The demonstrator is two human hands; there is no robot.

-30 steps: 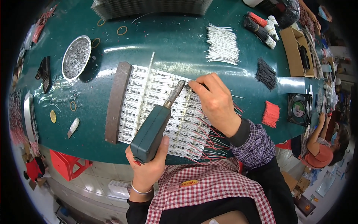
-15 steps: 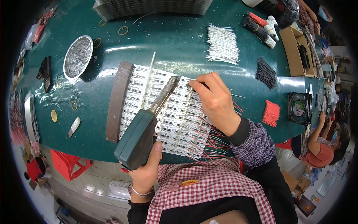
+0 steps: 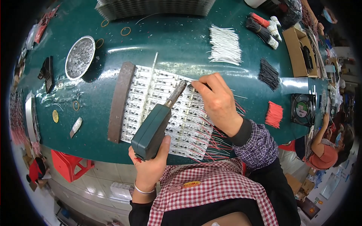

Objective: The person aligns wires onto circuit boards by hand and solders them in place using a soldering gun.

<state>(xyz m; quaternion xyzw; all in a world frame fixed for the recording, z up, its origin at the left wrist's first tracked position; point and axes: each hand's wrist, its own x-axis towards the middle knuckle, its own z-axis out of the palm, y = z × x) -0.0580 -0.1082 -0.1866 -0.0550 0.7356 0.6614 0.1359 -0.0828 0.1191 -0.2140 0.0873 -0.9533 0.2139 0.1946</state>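
My left hand (image 3: 152, 167) is wrapped round the dark green body of a soldering gun (image 3: 152, 130). The gun's metal barrel points up and to the right, its tip over the upper right part of a white panel of small circuit boards (image 3: 162, 96). Close beside that tip, my right hand (image 3: 218, 100) has thumb and forefinger pinched at the panel's edge. What they hold is hidden, though a small dark bit shows at the fingertips. Red and white wires (image 3: 215, 145) stick out from the panel's right side. A brown bar (image 3: 120, 103) lies along its left edge, and a thin pale strip (image 3: 149, 88) crosses it.
A bowl of grey scraps (image 3: 80, 58) stands at the left. To the right lie piles of white wires (image 3: 225, 44), black wires (image 3: 268, 73) and red wires (image 3: 274, 114), plus a small fan (image 3: 302, 109) and a cardboard box (image 3: 296, 51). Another person (image 3: 326, 147) sits far right.
The soldering gun has shifted right and its body slightly down, bringing its tip nearer my right fingertips. My right hand has stayed in place.
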